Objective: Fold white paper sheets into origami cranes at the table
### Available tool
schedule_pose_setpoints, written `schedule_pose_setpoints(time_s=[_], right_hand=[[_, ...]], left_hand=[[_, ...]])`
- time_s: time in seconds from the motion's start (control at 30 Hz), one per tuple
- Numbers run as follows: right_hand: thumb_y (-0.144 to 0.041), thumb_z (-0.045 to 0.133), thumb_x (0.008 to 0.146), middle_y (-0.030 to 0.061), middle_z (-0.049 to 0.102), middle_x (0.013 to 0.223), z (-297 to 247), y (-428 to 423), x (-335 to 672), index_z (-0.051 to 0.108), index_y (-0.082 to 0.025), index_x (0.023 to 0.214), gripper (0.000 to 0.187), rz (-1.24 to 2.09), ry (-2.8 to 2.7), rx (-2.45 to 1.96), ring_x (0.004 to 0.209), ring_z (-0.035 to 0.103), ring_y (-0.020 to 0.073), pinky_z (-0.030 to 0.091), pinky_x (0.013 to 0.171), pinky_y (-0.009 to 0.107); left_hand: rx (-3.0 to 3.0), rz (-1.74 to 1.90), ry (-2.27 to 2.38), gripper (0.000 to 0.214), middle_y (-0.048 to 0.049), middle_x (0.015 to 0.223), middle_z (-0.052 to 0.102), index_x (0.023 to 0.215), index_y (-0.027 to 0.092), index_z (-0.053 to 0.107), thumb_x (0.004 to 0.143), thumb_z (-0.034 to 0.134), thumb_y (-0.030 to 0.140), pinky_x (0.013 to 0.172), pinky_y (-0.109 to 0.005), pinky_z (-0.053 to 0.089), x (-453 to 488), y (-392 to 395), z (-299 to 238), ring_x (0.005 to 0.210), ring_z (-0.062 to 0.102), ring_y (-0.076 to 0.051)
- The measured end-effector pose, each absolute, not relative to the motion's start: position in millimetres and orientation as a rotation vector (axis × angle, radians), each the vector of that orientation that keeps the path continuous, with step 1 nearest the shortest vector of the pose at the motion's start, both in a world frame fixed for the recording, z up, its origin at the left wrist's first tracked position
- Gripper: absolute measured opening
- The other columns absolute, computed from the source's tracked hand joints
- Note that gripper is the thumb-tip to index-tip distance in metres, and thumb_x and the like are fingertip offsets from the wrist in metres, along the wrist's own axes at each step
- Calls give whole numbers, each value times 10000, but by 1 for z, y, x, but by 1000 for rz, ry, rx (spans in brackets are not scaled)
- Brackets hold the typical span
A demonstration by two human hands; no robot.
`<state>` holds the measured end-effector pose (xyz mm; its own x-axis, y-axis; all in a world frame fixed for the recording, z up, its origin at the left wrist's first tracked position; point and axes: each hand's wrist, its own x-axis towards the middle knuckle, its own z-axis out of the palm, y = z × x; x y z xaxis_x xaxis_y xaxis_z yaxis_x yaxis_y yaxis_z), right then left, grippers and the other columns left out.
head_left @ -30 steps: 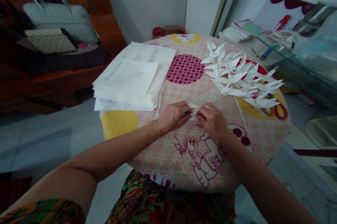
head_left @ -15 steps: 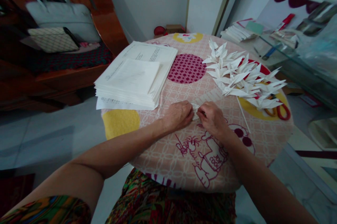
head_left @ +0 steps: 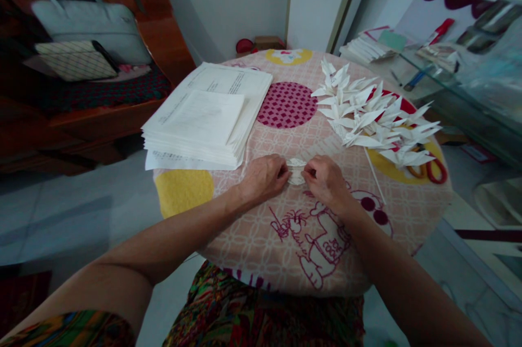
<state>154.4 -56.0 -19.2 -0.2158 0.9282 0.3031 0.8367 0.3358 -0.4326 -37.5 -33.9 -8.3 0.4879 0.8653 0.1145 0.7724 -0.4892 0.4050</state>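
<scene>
Between my two hands, low over the table, is a small folded piece of white paper. My left hand is closed, its fingertips pinching the paper's left end. At the right end my right hand pinches it with curled fingers. The exact folds are too small to make out. Just behind the hands, a pale see-through ruler-like strip lies on the cloth. A heap of folded white paper pieces with pointed tips sits to the right.
Stacked printed paper lies on the left of the round table. Red-handled scissors stick out from under the heap, near a thin white stick. A glass shelf stands at the right; a bench with bags is at the left.
My left hand has moved a little to the left, so the gap between my hands is wider. More of the folded paper shows between them.
</scene>
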Motion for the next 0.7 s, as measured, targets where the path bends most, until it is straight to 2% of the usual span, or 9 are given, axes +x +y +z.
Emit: schedule_pose_setpoints(time_s=[0.4,0.5,0.6,0.7], right_hand=[[-115,606,770,68,603,704,-17,-54,153,605,-186,628,158,285,-2101,-1616,719,530,205,392,680,335],[-116,625,770,68,615,714,-17,-54,152,617,-179,633,150,283,-2092,-1649,723,534,201,388,680,325],[-116,643,772,64,626,712,-16,-54,152,637,-171,637,146,297,-2081,-1669,724,541,191,385,681,311],[-112,676,754,55,640,707,-14,-53,157,663,-165,648,120,361,-2055,-1634,709,556,182,394,680,299]], left_hand=[[2424,415,1426,173,-44,709,654,739,165,641,861,603,281,631,-288,455,-38,-32,-8,658,582,-168],[2467,565,1264,86,-42,765,658,837,155,660,862,586,191,671,-281,469,-39,-31,-14,707,591,-162],[2559,759,946,155,-65,878,678,922,154,692,882,549,113,759,-277,489,-41,-29,-23,836,616,-166],[2609,787,760,221,-65,915,687,965,176,730,904,532,98,777,-272,502,-43,-26,-29,879,625,-165]])
